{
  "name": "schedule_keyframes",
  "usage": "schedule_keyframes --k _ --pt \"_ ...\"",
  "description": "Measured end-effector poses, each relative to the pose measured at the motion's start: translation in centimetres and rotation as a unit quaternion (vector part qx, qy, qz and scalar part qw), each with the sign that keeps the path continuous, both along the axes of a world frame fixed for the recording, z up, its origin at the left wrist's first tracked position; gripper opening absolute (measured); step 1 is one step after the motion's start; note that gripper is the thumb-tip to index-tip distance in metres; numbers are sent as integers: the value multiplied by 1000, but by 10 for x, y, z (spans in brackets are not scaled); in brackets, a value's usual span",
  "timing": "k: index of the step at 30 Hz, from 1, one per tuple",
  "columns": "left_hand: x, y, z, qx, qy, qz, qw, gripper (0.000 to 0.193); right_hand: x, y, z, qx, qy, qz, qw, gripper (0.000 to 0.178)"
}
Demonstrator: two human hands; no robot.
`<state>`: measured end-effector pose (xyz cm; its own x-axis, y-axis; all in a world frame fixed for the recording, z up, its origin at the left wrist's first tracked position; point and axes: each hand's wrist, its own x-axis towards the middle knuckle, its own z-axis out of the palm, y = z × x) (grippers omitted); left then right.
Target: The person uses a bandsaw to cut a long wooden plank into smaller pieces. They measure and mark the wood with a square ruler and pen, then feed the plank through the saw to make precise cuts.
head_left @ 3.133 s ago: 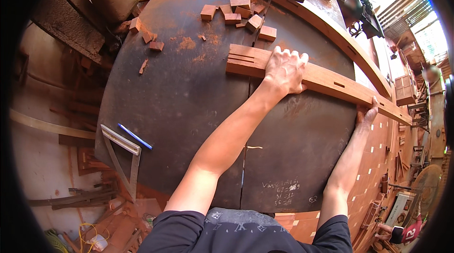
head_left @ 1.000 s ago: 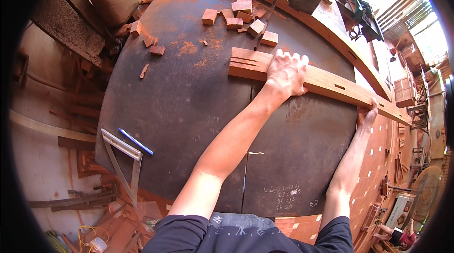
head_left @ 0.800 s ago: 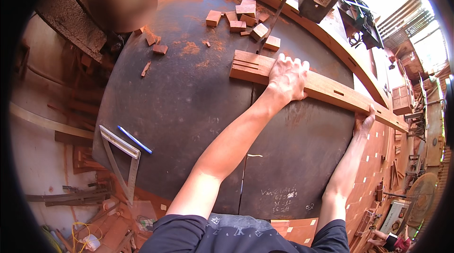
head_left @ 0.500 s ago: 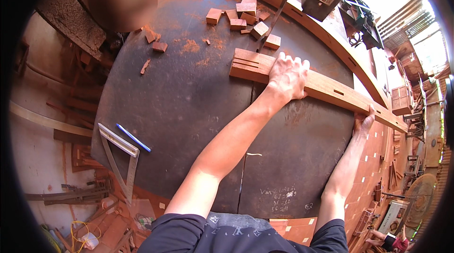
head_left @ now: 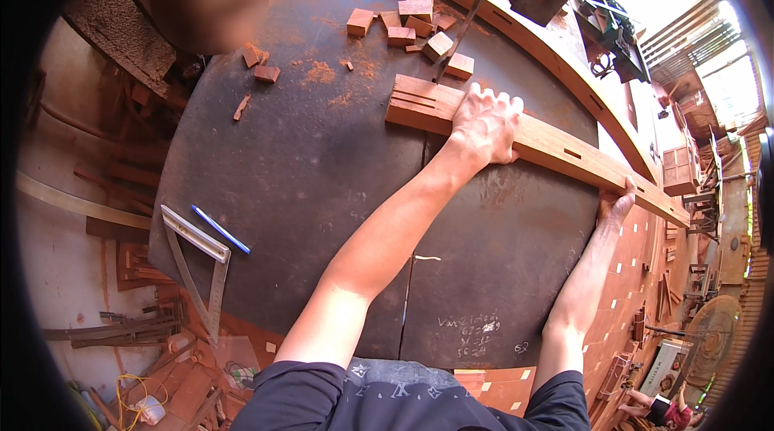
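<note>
A long reddish-brown wooden beam (head_left: 552,139) with narrow slots cut in its upper face lies across the dark saw table (head_left: 306,181), slanting from upper left to lower right. My left hand (head_left: 487,124) is wrapped over the beam near its slotted left end. Farther along to the right, my right hand (head_left: 619,204) grips the beam with the thumb on top. A thin upright band saw blade (head_left: 472,18) comes down at the beam's far edge, just left of my left hand. I cannot tell whether the blade has entered the wood.
Several small wood blocks (head_left: 401,36) lie beyond the beam around the blade, with sawdust nearby. A metal square (head_left: 196,234) and a blue pen (head_left: 220,230) rest at the table's left. Another long slotted beam (head_left: 556,62) curves past at the back. A fan (head_left: 709,340) stands at right.
The whole view has shifted slightly, so table, beam and hands sit a little farther left. Both hands keep their grip, and the beam shows almost no movement against the blade.
</note>
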<state>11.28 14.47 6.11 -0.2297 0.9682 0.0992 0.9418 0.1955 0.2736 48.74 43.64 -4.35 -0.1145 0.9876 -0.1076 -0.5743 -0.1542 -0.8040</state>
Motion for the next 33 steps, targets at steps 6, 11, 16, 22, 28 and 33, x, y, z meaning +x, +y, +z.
schedule_keyframes --k 6,11,16,22,28,33 --pt "-1 -1 0 -6 4 5 1000 69 -12 -10 7 -10 -19 -27 999 46" --pt "-1 -2 1 -21 5 6 1000 69 -22 -17 12 -22 -36 -44 998 48" --pt "0 0 1 -26 6 6 1000 70 -21 -16 13 -8 -32 -51 998 48" --pt "1 0 -1 -23 16 6 1000 70 -17 -13 10 -23 -31 -51 998 48" --pt "-1 0 1 -31 11 3 999 70 -19 -12 9 -32 -41 -60 997 46" --pt "0 -1 1 -25 11 2 1000 70 -18 -11 9 -27 -47 -64 996 45"
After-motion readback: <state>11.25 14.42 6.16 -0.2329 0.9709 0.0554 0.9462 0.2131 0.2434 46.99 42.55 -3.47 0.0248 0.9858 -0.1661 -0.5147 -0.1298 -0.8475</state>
